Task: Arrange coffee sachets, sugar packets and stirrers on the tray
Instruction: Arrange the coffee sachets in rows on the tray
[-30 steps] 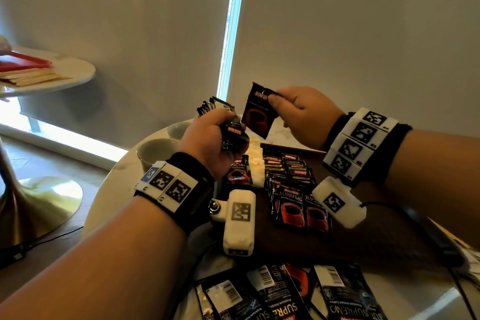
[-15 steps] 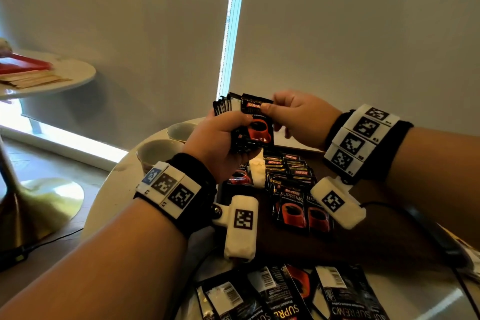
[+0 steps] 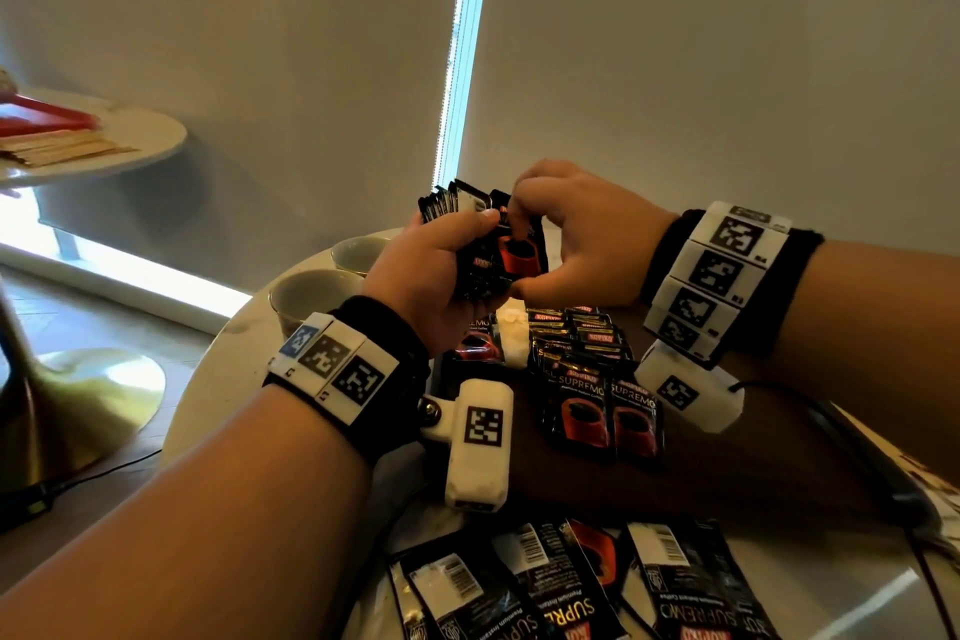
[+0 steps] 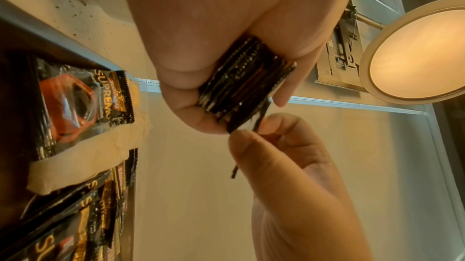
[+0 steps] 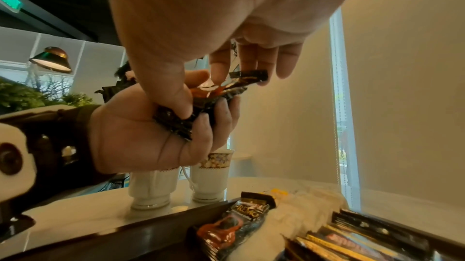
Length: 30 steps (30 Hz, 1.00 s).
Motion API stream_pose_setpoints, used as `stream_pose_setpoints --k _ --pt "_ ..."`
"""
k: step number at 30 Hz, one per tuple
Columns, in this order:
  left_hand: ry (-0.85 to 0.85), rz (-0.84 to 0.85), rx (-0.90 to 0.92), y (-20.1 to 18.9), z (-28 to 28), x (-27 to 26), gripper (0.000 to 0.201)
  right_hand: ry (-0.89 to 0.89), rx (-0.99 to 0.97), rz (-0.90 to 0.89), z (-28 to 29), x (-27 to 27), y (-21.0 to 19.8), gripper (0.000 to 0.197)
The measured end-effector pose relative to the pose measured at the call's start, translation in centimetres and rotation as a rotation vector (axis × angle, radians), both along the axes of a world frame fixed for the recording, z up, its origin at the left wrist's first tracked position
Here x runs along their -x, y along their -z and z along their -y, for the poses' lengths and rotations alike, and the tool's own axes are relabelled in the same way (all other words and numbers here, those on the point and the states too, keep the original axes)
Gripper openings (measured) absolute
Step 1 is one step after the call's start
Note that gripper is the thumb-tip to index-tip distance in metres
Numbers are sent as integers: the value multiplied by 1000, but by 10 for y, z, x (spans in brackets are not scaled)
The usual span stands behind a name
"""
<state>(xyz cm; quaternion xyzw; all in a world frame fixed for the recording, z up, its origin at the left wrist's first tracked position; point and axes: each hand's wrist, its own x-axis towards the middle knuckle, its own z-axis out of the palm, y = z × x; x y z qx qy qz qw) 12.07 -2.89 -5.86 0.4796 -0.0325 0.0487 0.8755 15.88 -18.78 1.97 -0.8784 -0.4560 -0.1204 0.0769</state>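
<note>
Left hand (image 3: 426,286) grips a stack of coffee sachets (image 3: 480,270) above the tray (image 3: 727,473) at the table's far edge, while right hand (image 3: 582,244) pinches the front sachet (image 3: 522,250).

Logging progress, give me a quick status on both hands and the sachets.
Left hand grips sachet stack. Right hand pinches front sachet against it. Sachet rows on tray. Nothing blocking.

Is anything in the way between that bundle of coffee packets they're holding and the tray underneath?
Nothing visible blocks it. The bundle of sachets, gripped by the left hand and pinched by the right hand, hangs in open air above the tray, whose far part already holds sachet rows.
</note>
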Motion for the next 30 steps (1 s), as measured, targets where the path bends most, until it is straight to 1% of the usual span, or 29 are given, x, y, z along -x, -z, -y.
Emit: stream_pose_setpoints --k 2,4,6,7,9,10,16,21,25,30 --pt "-58 -9 33 -1 -1 -2 59 50 -10 -11 3 -4 2 41" --pt "-120 -20 108 -1 -3 -3 53 111 -12 -18 6 -9 4 46" --pt "-143 -5 181 -2 -5 -4 48 157 4 -27 9 -14 7 46" --pt "-147 12 210 -3 -5 -4 40 174 20 -36 10 -15 9 45" --pt "-153 50 237 -7 -6 -2 18 210 67 -62 9 -18 13 46" --pt "-159 64 241 -8 -6 -1 14 225 96 -75 7 -19 16 47" --pt "-177 83 243 -8 -5 0 14 262 296 -108 -9 -20 33 55" --pt "-166 75 260 -9 -4 -1 16 292 417 -135 -23 -23 49 50" --pt "-170 69 276 -10 -5 -1 16 306 488 -141 -31 -25 55 48" --pt "-168 71 275 -9 -5 -1 17 298 547 -151 -35 -26 59 52"
